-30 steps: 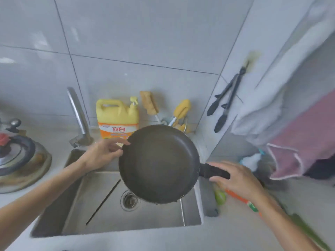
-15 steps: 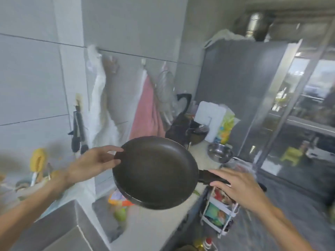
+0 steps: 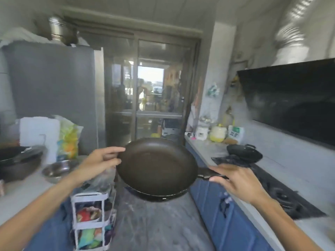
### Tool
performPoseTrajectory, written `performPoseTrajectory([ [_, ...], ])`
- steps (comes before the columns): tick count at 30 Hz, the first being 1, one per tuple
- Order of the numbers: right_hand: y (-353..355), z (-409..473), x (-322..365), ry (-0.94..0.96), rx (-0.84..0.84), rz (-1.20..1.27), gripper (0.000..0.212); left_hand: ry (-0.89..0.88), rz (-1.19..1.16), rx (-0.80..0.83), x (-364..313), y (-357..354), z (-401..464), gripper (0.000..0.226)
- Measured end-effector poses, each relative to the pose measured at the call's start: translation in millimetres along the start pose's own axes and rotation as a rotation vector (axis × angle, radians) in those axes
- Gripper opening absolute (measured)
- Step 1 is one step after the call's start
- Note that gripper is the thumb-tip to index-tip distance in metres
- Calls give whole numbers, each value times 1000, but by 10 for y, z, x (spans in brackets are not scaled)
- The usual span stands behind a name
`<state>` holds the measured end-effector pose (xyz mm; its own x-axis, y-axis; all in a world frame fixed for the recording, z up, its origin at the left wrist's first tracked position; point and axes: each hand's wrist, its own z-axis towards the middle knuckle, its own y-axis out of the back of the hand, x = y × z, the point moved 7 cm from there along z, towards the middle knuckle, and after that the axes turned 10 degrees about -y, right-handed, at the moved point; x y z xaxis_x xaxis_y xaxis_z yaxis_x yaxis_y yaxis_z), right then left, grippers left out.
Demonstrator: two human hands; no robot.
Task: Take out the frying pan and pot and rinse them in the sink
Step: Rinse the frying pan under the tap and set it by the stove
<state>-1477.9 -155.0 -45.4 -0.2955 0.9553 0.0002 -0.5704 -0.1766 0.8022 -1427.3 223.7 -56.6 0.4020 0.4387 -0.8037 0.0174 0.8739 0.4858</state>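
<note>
While the right hand (image 3: 235, 180) is gripping the handle at 3 o'clock, the left hand (image 3: 98, 163) is pinching the frying pan (image 3: 157, 165) rim at 9 o'clock.

left hand (image 3: 97, 164): fingers pinched, arm outstretched | right hand (image 3: 237, 182): curled closed, arm outstretched

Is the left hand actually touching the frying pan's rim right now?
Touching. The head view shows the left hand with its fingertips lying on the far-left rim of the frying pan, with no gap visible; the right hand grips the handle.
</note>
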Motion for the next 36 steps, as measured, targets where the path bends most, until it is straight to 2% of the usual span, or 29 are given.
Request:
performPoseTrajectory([
  [4, 312, -443, -1308, -182, 27, -122, 50, -95, -55, 184, -410, -1399, 899, 35],
  [8, 512, -1030, -2377, -419, 46, -134, 59, -159, -110, 372, -814, -2835, 1608, 33],
  [16, 815, -2338, -3885, -888, 73, -297, 52, -378, -132, 796, -1356, -5609, 2349, 40],
  [21, 805, -3167, -4422, -1224, 131, -343, 45, -481, -155, 1013, -1572, -7108, 2407, 40],
  [25, 425, -3901, -4675, -1481, 212, -256, 41, -463, -135, 1161, -1417, -8081, 2202, 45],
  [30, -227, -4474, -4803, -1568, 220, -147, 37, -349, -66, 1231, -842, -8803, 1835, 48],
  [36, -846, -4997, -4828, -1709, 248, -25, 37, -265, 52, 1319, -302, -9333, 1545, 53],
])
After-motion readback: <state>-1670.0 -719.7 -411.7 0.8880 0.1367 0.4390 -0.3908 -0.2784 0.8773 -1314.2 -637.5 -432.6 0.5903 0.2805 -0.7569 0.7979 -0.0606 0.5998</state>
